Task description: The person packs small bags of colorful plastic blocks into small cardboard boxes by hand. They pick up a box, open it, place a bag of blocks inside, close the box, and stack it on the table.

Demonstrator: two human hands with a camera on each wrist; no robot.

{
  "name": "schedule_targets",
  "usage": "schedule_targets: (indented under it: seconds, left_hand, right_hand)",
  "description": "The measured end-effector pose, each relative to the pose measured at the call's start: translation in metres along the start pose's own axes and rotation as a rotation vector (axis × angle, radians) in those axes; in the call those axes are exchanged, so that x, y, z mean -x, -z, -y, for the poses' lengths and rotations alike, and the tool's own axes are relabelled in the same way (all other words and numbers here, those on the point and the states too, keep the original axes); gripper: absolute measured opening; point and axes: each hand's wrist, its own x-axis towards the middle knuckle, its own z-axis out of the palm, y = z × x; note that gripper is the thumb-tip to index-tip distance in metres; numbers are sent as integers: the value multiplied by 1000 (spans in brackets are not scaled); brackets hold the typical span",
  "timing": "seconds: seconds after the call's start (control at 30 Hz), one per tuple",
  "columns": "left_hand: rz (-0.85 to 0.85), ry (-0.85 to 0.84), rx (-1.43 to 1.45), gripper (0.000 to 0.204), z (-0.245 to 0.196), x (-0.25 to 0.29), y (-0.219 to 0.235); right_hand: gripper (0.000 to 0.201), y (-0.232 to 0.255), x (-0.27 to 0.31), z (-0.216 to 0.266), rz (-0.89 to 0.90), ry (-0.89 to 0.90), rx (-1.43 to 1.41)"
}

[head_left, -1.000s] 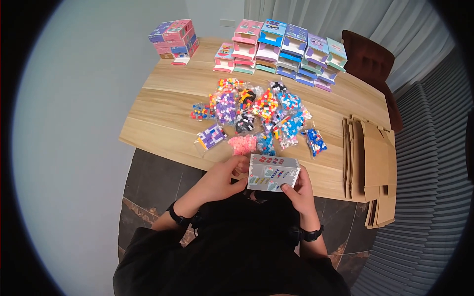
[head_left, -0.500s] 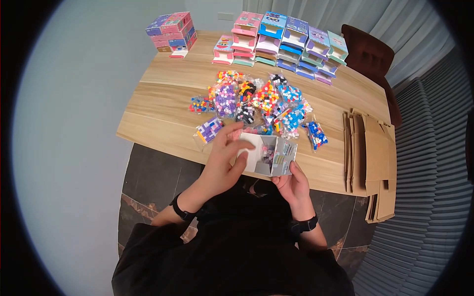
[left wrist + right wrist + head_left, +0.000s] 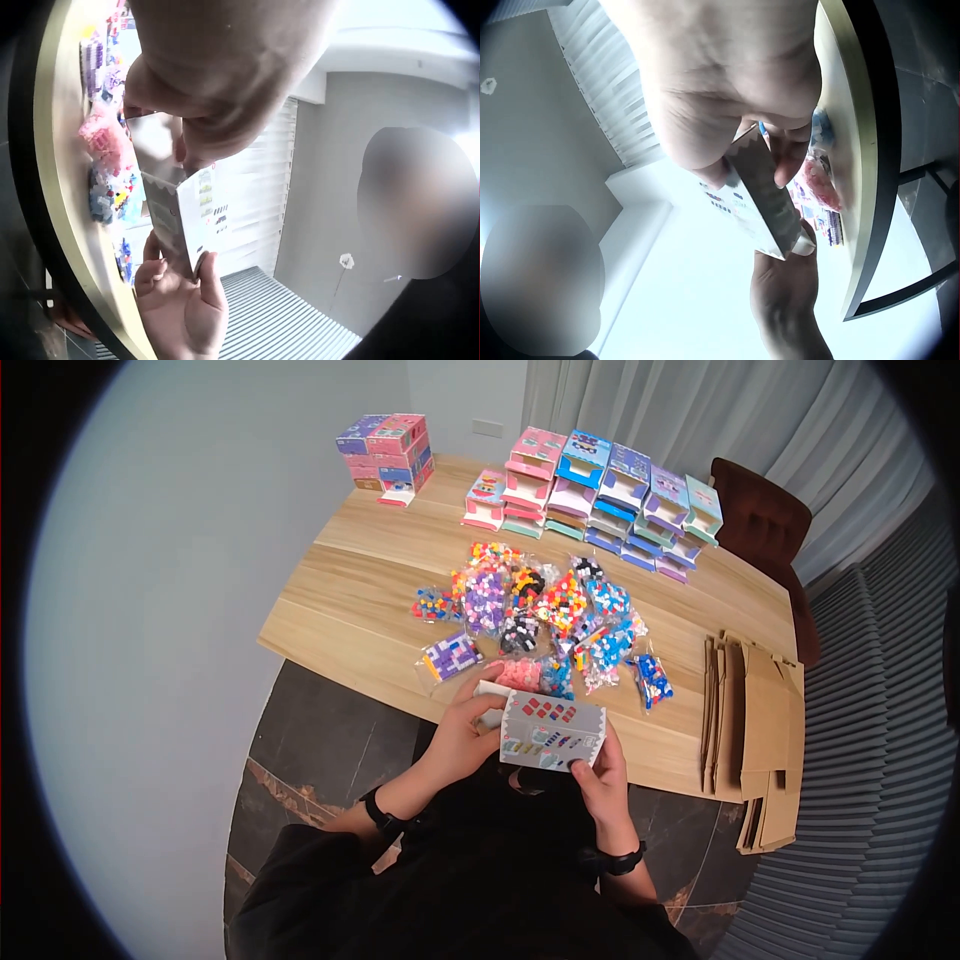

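Note:
A small grey-white cardboard box (image 3: 553,732) with printed pictures is held level over the table's near edge. My right hand (image 3: 606,775) grips its right end, thumb on the printed face and fingers behind. At the left end, my left hand (image 3: 458,735) holds the box's open white end flap (image 3: 491,690), its fingers curled at the opening. The left wrist view shows the left fingers and thumb at the box's end (image 3: 161,214). What lies inside the box is hidden. Just beyond the hands lie clear bags of pink bricks (image 3: 518,674) and blue bricks (image 3: 557,678).
A heap of bagged coloured bricks (image 3: 485,600) covers the middle of the table (image 3: 340,590). Opened boxes (image 3: 625,475) are stacked at the back, with another stack of boxes (image 3: 385,450) at back left. Flattened brown cartons (image 3: 765,710) stand at the right edge.
Half a second ago the box was turned with its opening up, showing a bag of bricks inside. Now its printed side faces up, and the left hand has closed in on the flap.

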Motion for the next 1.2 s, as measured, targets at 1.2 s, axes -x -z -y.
schedule_targets:
  seconds: [1.2]
  left_hand:
    - [-404,243,220,33,103,-91,134]
  right_hand:
    - [44,22,-2,-6,-130,-247,-391]
